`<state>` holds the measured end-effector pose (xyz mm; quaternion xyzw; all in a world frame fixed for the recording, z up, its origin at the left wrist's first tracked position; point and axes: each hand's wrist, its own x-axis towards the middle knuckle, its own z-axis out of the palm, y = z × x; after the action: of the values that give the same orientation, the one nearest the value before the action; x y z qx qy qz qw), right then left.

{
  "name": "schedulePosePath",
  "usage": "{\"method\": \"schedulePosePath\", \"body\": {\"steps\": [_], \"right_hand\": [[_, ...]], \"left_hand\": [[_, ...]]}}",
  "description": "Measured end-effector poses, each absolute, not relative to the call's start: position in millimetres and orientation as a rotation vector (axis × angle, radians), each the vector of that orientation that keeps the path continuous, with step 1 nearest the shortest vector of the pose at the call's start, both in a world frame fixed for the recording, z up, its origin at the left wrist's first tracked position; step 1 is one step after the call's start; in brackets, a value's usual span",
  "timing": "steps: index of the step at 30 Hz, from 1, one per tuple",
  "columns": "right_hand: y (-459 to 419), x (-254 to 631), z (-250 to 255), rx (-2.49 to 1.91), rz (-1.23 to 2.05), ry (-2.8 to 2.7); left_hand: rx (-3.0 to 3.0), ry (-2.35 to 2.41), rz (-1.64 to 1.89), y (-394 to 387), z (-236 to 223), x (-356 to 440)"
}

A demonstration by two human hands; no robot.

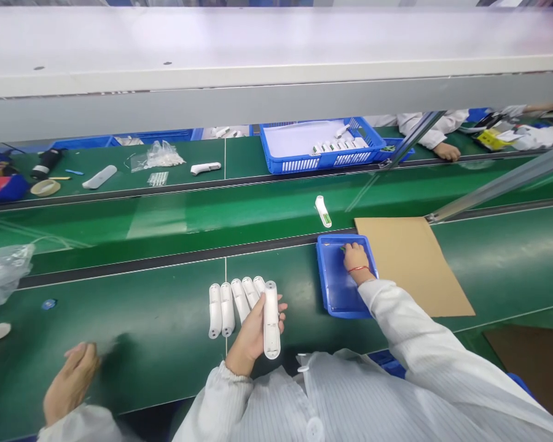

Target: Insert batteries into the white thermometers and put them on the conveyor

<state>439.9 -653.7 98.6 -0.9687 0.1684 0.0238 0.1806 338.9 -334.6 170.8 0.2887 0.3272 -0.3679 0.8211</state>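
Observation:
My left hand point(251, 334) is wrapped round a long white plastic housing point(271, 322), held upright with its hollow side towards me. Just left of it, several similar white housings point(215, 310) lie side by side on the green bench. My right hand point(356, 256) reaches into a shallow blue tray point(325, 288), fingers closed together. A small green piece point(343, 248) shows at its fingertips, mostly hidden. Past the tray, a white housing with a green board point(323, 212) rests on the conveyor belt.
At the left is a co-worker's hand point(71, 383); another person's hand point(446, 151) rests across the belt. A cardboard sheet point(415, 264) lies right of the tray. Opposite stand a blue basket point(299, 164) and a bag of white parts point(161, 155). A metal strut point(498, 187) slants down at right.

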Motion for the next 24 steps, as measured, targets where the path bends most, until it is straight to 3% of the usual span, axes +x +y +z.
{"method": "schedulePosePath", "body": {"steps": [5, 10, 14, 19, 24], "right_hand": [[-621.2, 422.4, 133.4, -2.526, 0.034, 0.192], [-571.1, 392.4, 192.8, -2.045, 0.124, -0.317], [-541.1, 377.0, 223.8, -1.822, 0.212, -0.351], [-520.9, 368.9, 229.5, -1.932, 0.23, -0.383], [-505.4, 360.3, 217.3, -2.039, 0.049, -0.524]], "left_hand": [[0.532, 0.621, -0.685, -341.7, 186.1, 353.4], [0.501, 0.562, -0.585, -356.5, 202.1, 369.1], [0.563, 0.502, -0.46, -366.0, 205.5, 372.7], [0.542, 0.497, -0.488, -367.9, 205.8, 369.7], [0.536, 0.528, -0.436, -366.9, 206.7, 367.3]]}}
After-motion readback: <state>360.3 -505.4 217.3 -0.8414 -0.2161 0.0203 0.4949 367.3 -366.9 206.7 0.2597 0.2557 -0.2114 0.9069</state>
